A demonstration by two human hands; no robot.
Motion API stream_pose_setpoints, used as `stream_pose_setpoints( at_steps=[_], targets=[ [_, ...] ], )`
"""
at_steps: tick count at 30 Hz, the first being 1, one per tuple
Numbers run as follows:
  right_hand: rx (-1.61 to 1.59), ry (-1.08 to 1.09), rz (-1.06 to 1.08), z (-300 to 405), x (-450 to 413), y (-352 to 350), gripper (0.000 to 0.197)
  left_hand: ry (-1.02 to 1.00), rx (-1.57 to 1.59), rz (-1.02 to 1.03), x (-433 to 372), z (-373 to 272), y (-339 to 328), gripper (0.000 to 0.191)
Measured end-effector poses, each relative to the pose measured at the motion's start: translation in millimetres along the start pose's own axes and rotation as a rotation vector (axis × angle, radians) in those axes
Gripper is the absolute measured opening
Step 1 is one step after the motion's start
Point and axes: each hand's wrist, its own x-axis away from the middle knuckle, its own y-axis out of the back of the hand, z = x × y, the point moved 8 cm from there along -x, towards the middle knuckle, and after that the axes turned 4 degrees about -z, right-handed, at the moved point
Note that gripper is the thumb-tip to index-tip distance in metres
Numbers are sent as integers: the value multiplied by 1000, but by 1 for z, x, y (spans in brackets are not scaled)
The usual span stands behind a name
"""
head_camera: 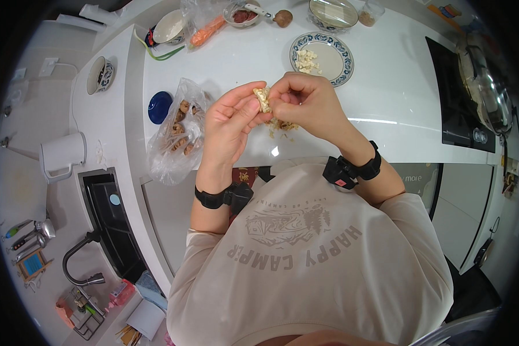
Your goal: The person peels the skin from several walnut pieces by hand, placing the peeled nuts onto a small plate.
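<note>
Between the thumb and fingers of my left hand is a pale, ridged walnut kernel. My right hand pinches at the kernel's right edge, its thumb and forefinger close together. Below the hands, brown and yellowish skin scraps lie on the white countertop. Just beyond my right hand sits a blue-patterned plate, with pale kernel pieces on its left side. A clear plastic bag holding several brown walnuts lies left of my left hand.
A blue round dish stands beside the bag. Toward the back are a carrot, a bowl of reddish meat, a mushroom and a covered bowl. The cooktop is right, the black sink left.
</note>
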Motion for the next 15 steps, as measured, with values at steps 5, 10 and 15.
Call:
stream_pose_setpoints(
  at_steps=[5,10,15],
  targets=[
    [29,-13,5,-3,-2,1,10,-6,-12,4,-1,0,0,30],
    [-7,-10,11,-9,-3,2,10,-6,-14,6,-1,1,0,29],
    [-30,3,28,-5,-2,3,3,-9,25,-27,-2,0,3,28]
  ],
)
